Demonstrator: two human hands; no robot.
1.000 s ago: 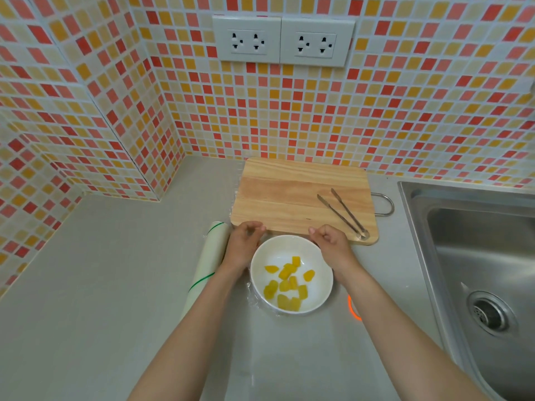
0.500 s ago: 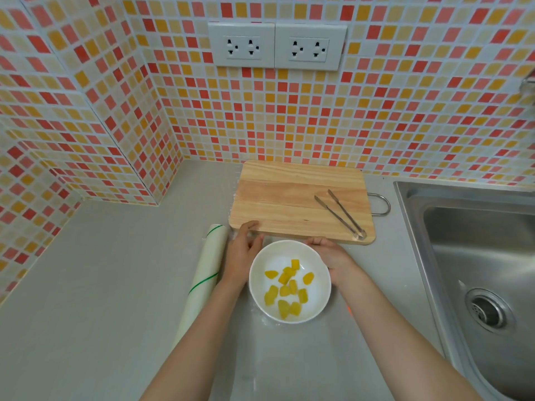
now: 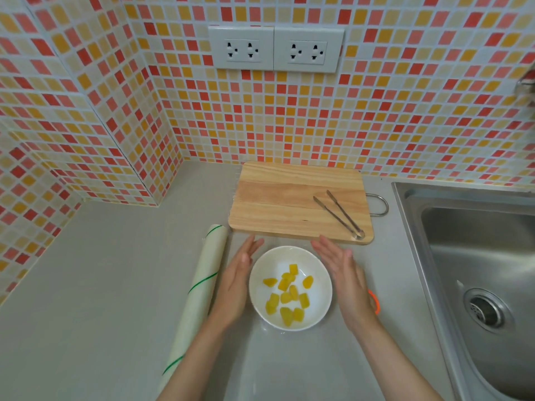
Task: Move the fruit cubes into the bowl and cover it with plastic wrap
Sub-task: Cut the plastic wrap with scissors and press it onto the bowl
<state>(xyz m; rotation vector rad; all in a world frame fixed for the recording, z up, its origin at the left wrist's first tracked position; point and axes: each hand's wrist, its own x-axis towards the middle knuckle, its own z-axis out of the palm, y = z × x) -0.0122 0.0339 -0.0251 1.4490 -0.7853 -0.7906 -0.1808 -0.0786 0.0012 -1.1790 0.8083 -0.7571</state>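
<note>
A white bowl [image 3: 290, 253] sits on the grey counter and holds several yellow fruit cubes [image 3: 286, 296]. Clear plastic wrap seems to lie over and around the bowl, faint and hard to make out. My left hand [image 3: 237, 282] lies flat with straight fingers along the bowl's left side. My right hand [image 3: 344, 276] lies the same way along its right side. Both hands hold nothing. The roll of plastic wrap [image 3: 199, 290] lies on the counter left of my left hand.
A wooden cutting board [image 3: 278, 201] sits behind the bowl with metal tongs [image 3: 338, 214] on its right part. A steel sink [image 3: 477, 256] is at the right. An orange object [image 3: 375, 302] peeks from behind my right wrist. Tiled walls stand behind and left.
Both hands have slid back from the far rim of the bowl to its sides, and their fingers have straightened out flat.
</note>
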